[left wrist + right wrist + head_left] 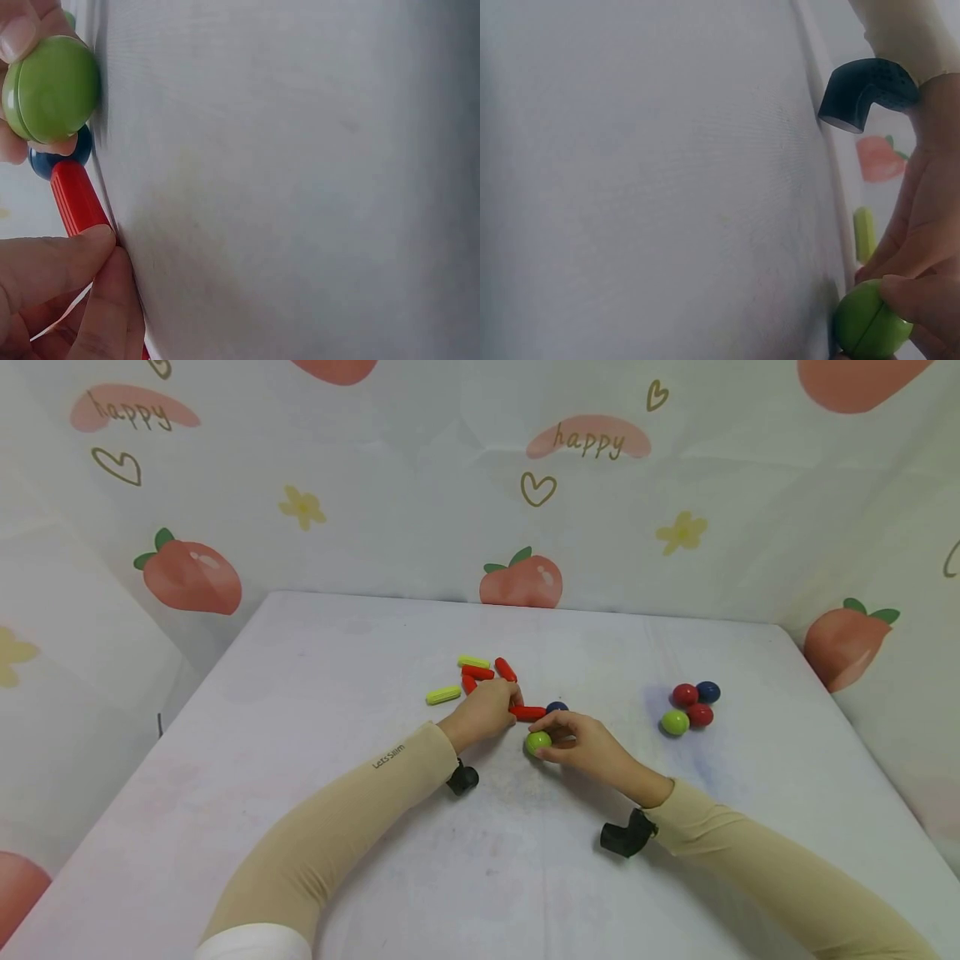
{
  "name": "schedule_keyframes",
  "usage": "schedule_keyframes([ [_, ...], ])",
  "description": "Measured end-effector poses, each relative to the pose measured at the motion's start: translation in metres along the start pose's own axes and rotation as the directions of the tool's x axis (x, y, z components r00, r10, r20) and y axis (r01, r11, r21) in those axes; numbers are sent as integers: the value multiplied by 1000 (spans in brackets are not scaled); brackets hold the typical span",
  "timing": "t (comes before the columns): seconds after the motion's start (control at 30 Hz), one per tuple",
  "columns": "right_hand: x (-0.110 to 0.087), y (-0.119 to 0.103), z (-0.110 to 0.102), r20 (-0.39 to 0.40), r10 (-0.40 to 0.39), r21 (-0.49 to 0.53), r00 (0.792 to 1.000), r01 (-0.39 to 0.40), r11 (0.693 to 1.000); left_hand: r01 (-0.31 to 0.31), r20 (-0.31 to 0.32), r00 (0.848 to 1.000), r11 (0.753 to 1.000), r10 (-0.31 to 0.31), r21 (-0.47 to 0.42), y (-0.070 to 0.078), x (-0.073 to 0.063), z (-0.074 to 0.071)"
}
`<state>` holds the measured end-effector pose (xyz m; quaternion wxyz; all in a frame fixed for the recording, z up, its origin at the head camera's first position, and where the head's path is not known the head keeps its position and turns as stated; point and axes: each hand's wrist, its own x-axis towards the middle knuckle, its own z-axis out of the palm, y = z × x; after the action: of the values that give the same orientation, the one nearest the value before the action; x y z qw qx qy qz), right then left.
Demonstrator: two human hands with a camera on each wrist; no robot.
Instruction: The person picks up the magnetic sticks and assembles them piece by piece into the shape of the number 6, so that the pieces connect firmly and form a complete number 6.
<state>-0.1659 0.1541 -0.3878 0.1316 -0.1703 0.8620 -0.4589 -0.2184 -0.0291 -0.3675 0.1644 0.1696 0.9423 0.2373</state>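
Thumb and fingertip of my left hand (486,714) pinch one end of a ribbed red stick (528,713), seen close in the left wrist view. At the stick's other end sits a dark blue ball (557,707), partly hidden behind my right hand (592,747). That hand holds a glossy green ball (537,743) between thumb and fingers, low over the table and just nearer to me than the stick. A seam runs round the green ball (871,321) in the right wrist view.
Beyond my left hand lie several more sticks, red (506,669) and yellow-green (443,695). Further right, two red balls (701,715), a blue ball (708,692) and a green ball (674,722) form a cluster on the white-covered table (360,652). A printed cloth hangs behind.
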Motion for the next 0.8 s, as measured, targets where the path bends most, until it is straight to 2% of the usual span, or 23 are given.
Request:
schedule_keyframes([
  [0.8, 0, -2, 0, 23, 21, -11, 1000, -20, 1000, 6, 4, 1000, 1000, -6, 27, 0, 0, -1],
])
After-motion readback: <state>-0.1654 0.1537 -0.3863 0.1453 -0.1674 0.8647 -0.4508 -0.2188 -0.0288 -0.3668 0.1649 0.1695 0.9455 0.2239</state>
